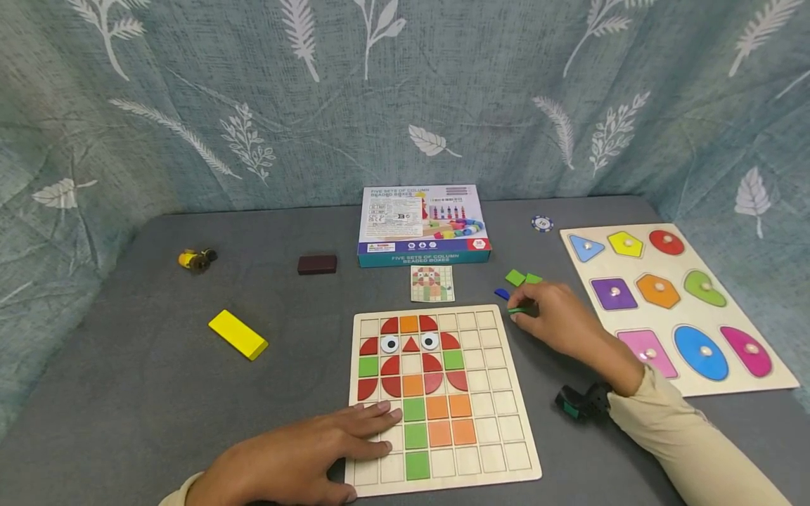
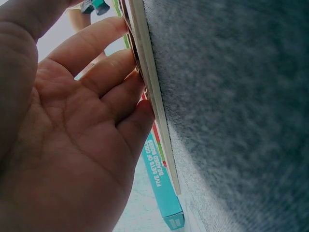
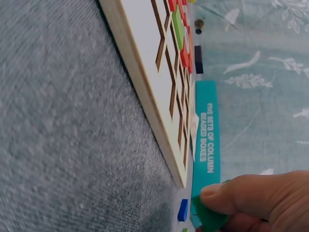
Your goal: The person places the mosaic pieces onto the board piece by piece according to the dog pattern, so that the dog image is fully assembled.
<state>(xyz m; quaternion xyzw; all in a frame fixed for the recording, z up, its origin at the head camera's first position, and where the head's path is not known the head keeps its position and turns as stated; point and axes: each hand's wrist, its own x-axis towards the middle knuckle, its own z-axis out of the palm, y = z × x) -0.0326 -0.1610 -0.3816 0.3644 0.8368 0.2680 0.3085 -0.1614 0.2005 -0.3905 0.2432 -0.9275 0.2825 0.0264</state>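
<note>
A wooden grid board (image 1: 506,403) lies on the table with red, orange and green tiles and two eye discs forming a bird-like figure. Across its lower left squares rests my left hand (image 1: 297,453), its fingers spread and touching the surface. Just off the board's upper right corner, my right hand (image 1: 563,320) pinches a green tile (image 3: 211,216) between thumb and fingers. Close by lie a blue piece (image 1: 502,294) and two loose green tiles (image 1: 515,277), one partly hidden by the hand. A small pattern card (image 1: 432,284) showing a similar bird sits behind the board.
Behind the card is a beaded-toy box (image 1: 422,228). On the right lies a knobbed shape puzzle (image 1: 645,341), with a poker chip (image 1: 542,223) beyond. Leftward are a yellow block (image 1: 238,335), a dark brown block (image 1: 317,264) and a small bee-coloured figure (image 1: 197,260). A curtain hangs behind.
</note>
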